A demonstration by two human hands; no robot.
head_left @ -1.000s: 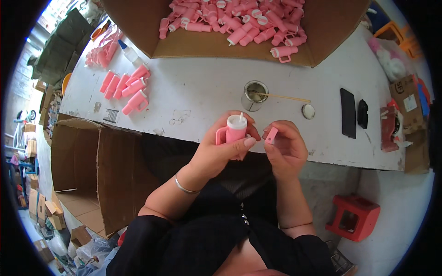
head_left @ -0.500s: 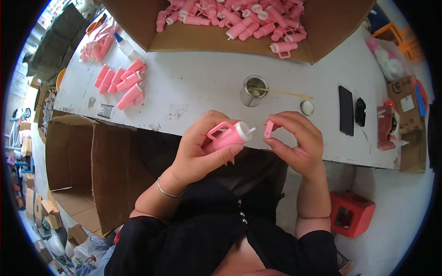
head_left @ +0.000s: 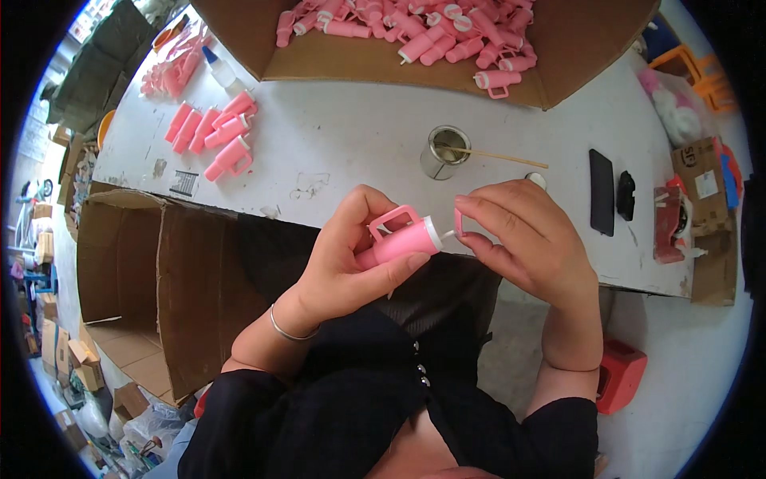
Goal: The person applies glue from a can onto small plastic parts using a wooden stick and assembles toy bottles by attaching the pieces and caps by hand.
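Note:
A small pink toy tumbler [head_left: 403, 245] with a looped handle, a white rim and a thin white straw lies tilted in my left hand [head_left: 339, 255], its fingers closed around the body. Between the thumb and fingers of my right hand [head_left: 535, 235] is a small flat pink strip [head_left: 458, 223], seen nearly edge-on. The straw's tip is right beside the strip; whether they touch I cannot tell. Both hands are just over the table's front edge. Beyond them stands a metal tin [head_left: 440, 164] with a thin wooden stick [head_left: 511, 159] leaning out of it.
At the back a cardboard box [head_left: 399, 70] is heaped with pink tumblers. Several more [head_left: 191, 132] lie at left, near a blue-capped bottle [head_left: 223, 73] and a bag of pink parts [head_left: 177, 68]. A black phone [head_left: 602, 191] rests at right. Below left is an open carton [head_left: 120, 263].
My right hand has turned, and its pink strip now stands edge-on close to the straw. The tumbler in my left hand has shifted slightly right and tipped flatter.

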